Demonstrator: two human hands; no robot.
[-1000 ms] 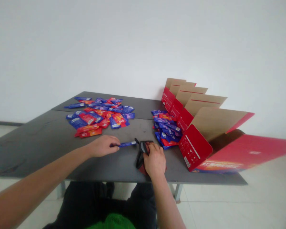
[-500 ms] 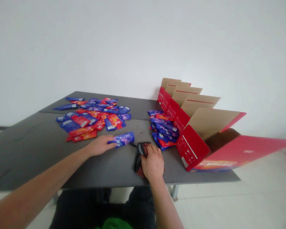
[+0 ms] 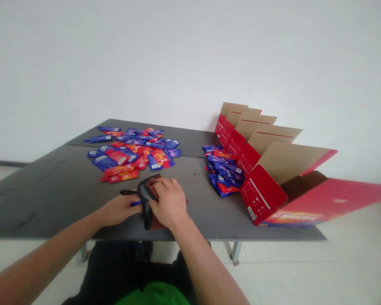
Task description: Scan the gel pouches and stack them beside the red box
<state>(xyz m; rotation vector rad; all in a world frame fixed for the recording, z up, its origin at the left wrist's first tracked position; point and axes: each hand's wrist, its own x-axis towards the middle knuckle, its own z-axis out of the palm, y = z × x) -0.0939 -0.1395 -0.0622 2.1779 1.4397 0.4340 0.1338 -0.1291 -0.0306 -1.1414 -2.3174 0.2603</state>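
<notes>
My left hand (image 3: 120,209) is closed on a blue pouch (image 3: 135,203); only a small blue bit shows, the rest hidden by the fingers and the device beside it. My right hand (image 3: 169,199) is wrapped around a black and reddish-brown handheld device (image 3: 147,195) with a black strap loop. It stands over the table near the front edge, right against the left hand's fingertips. Its exact kind is not clear. Beyond the hands lies a spread of blue and red pouches (image 3: 127,154). Another pile of such pouches (image 3: 224,173) lies to the right.
A row of open red cardboard boxes (image 3: 263,190) runs along the right side of the dark grey table (image 3: 66,190), their flaps raised. The nearest box's flap (image 3: 346,195) sticks out beyond the table's right edge. A white wall (image 3: 165,59) stands behind.
My right hand has carried the device leftward to my left hand. The blue pouch, plainly visible before, is now mostly covered. My view has shifted slightly.
</notes>
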